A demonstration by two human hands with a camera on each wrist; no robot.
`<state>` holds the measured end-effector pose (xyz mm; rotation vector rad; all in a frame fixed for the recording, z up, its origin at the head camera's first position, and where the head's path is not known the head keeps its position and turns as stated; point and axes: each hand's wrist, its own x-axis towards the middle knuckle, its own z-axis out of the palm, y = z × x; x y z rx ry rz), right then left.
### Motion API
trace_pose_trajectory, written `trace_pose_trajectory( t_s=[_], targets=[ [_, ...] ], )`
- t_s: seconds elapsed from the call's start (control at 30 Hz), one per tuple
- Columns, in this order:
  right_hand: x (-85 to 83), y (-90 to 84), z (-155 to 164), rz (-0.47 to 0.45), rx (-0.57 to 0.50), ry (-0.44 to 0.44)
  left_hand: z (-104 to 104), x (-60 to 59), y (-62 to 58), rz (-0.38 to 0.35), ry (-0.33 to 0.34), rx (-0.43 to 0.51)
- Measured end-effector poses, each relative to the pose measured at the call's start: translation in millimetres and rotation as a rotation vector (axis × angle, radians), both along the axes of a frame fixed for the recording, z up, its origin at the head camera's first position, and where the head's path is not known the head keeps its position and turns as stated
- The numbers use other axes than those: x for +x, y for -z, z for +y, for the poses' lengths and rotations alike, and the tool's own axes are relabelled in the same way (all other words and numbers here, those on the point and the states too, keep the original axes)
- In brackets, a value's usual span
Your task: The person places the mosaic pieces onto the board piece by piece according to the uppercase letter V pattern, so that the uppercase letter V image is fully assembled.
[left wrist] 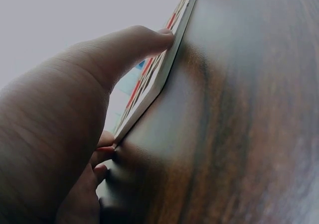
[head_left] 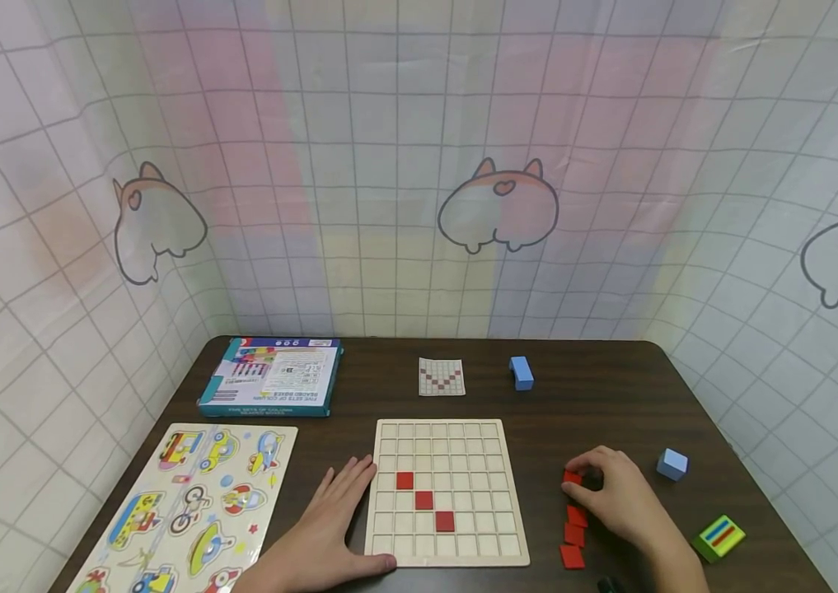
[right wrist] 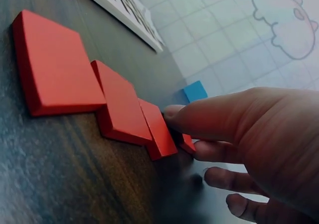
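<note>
A pale wooden grid board (head_left: pixel 466 459) lies on the dark table with three red square tiles (head_left: pixel 423 500) set in a diagonal on it. My left hand (head_left: pixel 330 527) rests along the board's left edge, fingers extended, with the thumb (left wrist: pixel 157 42) on its front left corner. To the right of the board, red tiles (right wrist: pixel 60 67) lie in a column. At the far end of that column my right hand (head_left: pixel 622 498) pinches the last red tile (right wrist: pixel 187 143) between thumb and fingers, and the hand partly covers it.
Behind the board lies a small pattern card (head_left: pixel 442 377), with a blue block (head_left: pixel 521 373) to its right. A light-blue cube (head_left: pixel 672 464) and a green striped block (head_left: pixel 718 539) stand right of my right hand. The left side holds a boxed set (head_left: pixel 273 375) and a picture puzzle board (head_left: pixel 196 502).
</note>
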<state>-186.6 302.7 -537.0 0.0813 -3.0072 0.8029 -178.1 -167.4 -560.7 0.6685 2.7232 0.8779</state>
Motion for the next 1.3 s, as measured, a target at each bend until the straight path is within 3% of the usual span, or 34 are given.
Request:
trace_pose_trajectory(
  t_s=[0.23,0.67,1.3],
  targets=[
    [-0.3,2.6,-3.6,0.043,0.031,-0.002,0.1,0.9,-0.4,0.005,-0.002,0.003],
    [-3.3,3.7,-26.5,0.117,-0.031,-0.075,-0.3,0.6,-0.2,0.025,0.003,0.004],
    [-4.2,-5.8,-68.6,0.113,-0.081,-0.169,-2.0,-0.5,2.8,0.025,0.008,0.011]
  ],
)
